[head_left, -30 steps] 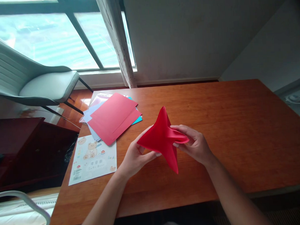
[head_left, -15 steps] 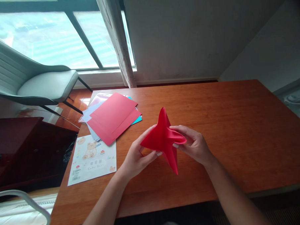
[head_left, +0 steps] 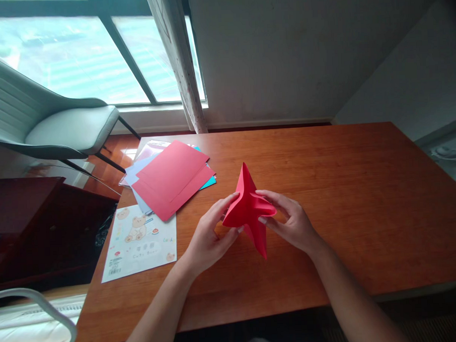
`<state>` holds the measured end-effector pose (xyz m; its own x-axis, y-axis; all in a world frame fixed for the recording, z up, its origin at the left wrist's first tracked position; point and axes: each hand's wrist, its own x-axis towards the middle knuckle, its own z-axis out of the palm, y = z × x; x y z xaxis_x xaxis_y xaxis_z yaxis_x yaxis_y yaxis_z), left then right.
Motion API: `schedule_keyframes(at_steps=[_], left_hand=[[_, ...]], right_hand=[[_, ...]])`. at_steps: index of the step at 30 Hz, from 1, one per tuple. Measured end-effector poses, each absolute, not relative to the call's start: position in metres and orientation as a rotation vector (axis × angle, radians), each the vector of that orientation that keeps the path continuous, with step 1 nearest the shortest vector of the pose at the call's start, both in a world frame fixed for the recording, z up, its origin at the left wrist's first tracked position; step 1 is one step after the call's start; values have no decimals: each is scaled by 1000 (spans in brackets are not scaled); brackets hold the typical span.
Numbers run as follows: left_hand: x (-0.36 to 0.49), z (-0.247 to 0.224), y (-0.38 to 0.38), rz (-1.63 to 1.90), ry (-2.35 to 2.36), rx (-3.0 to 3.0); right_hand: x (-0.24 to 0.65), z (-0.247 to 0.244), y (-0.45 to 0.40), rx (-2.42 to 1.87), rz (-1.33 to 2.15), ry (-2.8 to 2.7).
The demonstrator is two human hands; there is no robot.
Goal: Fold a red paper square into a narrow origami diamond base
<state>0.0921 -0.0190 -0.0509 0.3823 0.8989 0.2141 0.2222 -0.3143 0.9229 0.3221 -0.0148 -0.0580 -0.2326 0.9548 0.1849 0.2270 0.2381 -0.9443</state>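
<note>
while between hands [head_left: 208, 240], red paper [head_left: 248, 209]

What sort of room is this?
Probably a room in a home, though an office is possible: a wooden table, a padded chair and a long curtain at the window suggest it.

It looks like a home, with a wooden table [head_left: 346, 201], padded chair [head_left: 73, 127] and curtain [head_left: 178, 62] beside a window [head_left: 68, 64].
</note>
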Motion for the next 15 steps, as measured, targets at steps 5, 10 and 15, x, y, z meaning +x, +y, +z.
schedule_keyframes(at_steps=[5, 10, 15], left_hand=[[93, -51, -19, 980, 1023, 1835], [93, -54, -18, 1003, 1072, 1859], [98, -61, -19, 1068, 1182, 1901]], right_hand=[[322, -59, -15, -1179, 1006, -1666], [318, -62, -16, -1209, 946, -1642], [296, -66, -16, -1269, 1012, -1402]])
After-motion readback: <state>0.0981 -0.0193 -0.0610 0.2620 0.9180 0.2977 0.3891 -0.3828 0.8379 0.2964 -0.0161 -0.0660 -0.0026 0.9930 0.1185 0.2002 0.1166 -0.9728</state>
